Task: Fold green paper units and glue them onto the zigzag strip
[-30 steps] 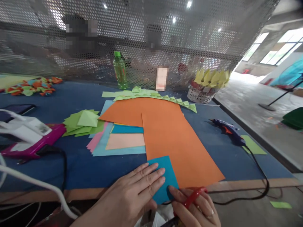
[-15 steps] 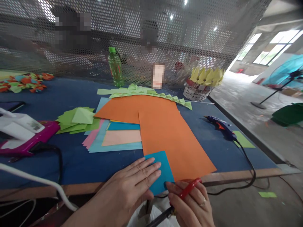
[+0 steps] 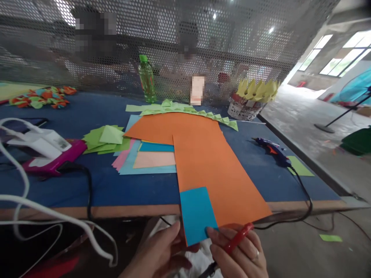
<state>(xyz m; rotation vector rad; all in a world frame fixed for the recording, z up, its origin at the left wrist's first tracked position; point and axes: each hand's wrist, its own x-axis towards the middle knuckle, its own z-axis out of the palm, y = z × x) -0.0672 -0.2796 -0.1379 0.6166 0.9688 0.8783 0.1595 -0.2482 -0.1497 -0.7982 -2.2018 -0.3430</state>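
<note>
A blue square of paper lies over the near left corner of a large orange sheet, which overhangs the table's front edge. My right hand pinches the papers' near right corner. It also grips a red-handled tool, apparently scissors, whose dark metal end points down towards me and is partly hidden. My left hand is at the blue square's lower left, thumb apart from the fingers, some fingertips under the papers. Folded light-green paper triangles run along the orange sheet's far edge.
Stacked coloured sheets and green paper pieces lie left of the orange sheet. A purple power strip with white chargers and cables is further left. At right rests a glue gun. A green bottle and a yellow-topped basket stand behind.
My left hand has lifted off the blue square and moved down to its lower left edge, uncovering it. My right hand keeps its hold. The view has shifted slightly.
</note>
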